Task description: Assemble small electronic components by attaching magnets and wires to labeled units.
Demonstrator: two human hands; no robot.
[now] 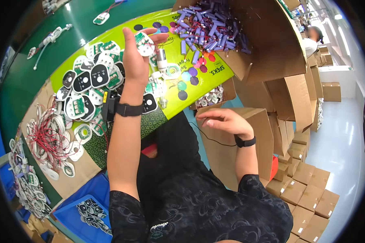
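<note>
My left hand (137,60) is raised over the lime-green mat, holding a small white plastic piece with a green circuit board (144,44) between its fingers and palm. To its left lies a heap of white and black plate-like parts with green boards (98,75). A white cylinder (162,60) and a round white part with a green ring (173,71) are on the mat just right of the hand. My right hand (226,122) hovers above a cardboard box flap near the table's front edge, fingers loosely stretched to the left, with nothing visible in them.
A large carton (267,40) holds many purple wired battery cells (211,30). Below it, a smaller box contains white round parts (212,96). Red-wired white parts (48,139) pile up at left, above a blue bin (65,212). Stacked cartons (310,194) line the right; a person stands far off.
</note>
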